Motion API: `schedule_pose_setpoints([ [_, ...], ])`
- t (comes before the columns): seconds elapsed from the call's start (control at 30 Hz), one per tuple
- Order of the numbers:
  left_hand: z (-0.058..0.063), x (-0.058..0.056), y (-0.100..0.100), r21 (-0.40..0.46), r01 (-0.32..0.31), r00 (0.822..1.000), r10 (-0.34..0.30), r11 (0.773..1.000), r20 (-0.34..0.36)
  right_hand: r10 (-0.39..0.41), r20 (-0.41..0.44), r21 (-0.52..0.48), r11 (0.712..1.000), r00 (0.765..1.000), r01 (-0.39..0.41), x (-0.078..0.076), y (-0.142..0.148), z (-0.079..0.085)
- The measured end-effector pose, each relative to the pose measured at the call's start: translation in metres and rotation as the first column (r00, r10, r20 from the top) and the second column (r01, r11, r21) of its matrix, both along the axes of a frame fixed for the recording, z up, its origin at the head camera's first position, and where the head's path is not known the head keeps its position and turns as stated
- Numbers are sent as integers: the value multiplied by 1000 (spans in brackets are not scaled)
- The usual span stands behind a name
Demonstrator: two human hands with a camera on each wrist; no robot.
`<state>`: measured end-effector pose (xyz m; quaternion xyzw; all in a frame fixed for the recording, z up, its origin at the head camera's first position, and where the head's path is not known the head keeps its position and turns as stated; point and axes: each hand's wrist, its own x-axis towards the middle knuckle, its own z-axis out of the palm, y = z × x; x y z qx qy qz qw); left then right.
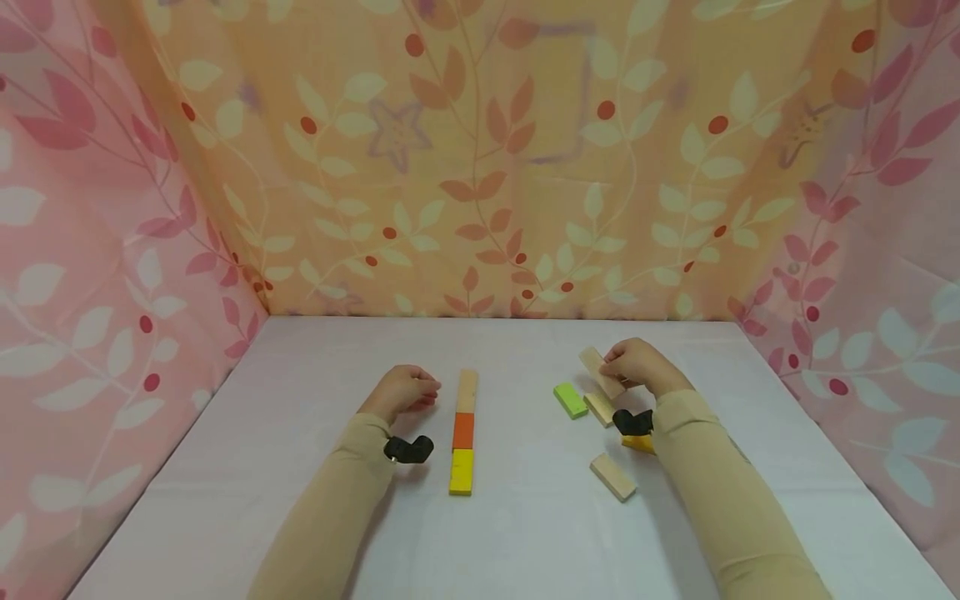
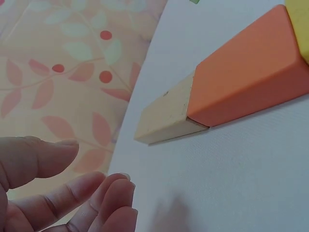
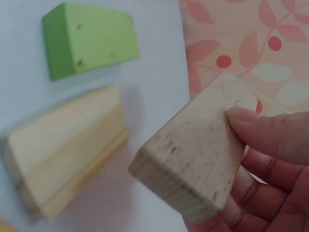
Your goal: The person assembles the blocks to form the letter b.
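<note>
Between thumb and fingers, my right hand [image 1: 641, 367] pinches a plain wooden block [image 3: 193, 150], tilted above the table. Below it lie a green block [image 1: 571, 401] and another plain wooden block [image 3: 72, 150]. My left hand [image 1: 405, 392] holds nothing; its fingers [image 2: 118, 193] are loosely bent, with the thumb apart. Just right of that hand runs a straight row: a plain wooden block [image 1: 467, 392] at the far end, an orange block [image 1: 463, 432] in the middle and a yellow block [image 1: 461, 472] nearest me. They lie end to end.
A yellow-orange block [image 1: 638, 444] is partly hidden under my right wrist. Closer to me lies one more plain wooden block [image 1: 612, 477]. Leaf-patterned cloth [image 1: 480, 167] walls the white table [image 1: 337, 342] at the back and both sides.
</note>
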<state>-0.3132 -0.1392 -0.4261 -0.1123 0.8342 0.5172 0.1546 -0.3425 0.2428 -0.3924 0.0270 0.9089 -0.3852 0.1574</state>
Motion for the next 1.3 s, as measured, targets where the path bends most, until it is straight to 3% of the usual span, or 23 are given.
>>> schedule_pose_setpoints([
  [0.23, 3, 6, -8, 10, -21, 1000, 21, 1000, -5, 37, -35, -61, 997, 999, -39, -16, -26, 5],
  [0.4, 2, 8, -13, 30, -26, 999, 27, 999, -35, 9, -46, -180, 984, 999, -17, -26, -51, 2],
  [0.67, 0, 11, -19, 72, -40, 997, 44, 997, -59, -54, -37, -428, 903, 998, 33, -43, -95, -7],
  [0.97, 2, 20, -19, 75, -8, 998, 13, 997, -57, -57, -51, -547, 837, 997, 20, -59, -135, -21],
  [1.3, 2, 31, -26, 43, -5, 997, 8, 999, -73, -65, -67, -505, 863, 996, 22, -72, -164, -38],
])
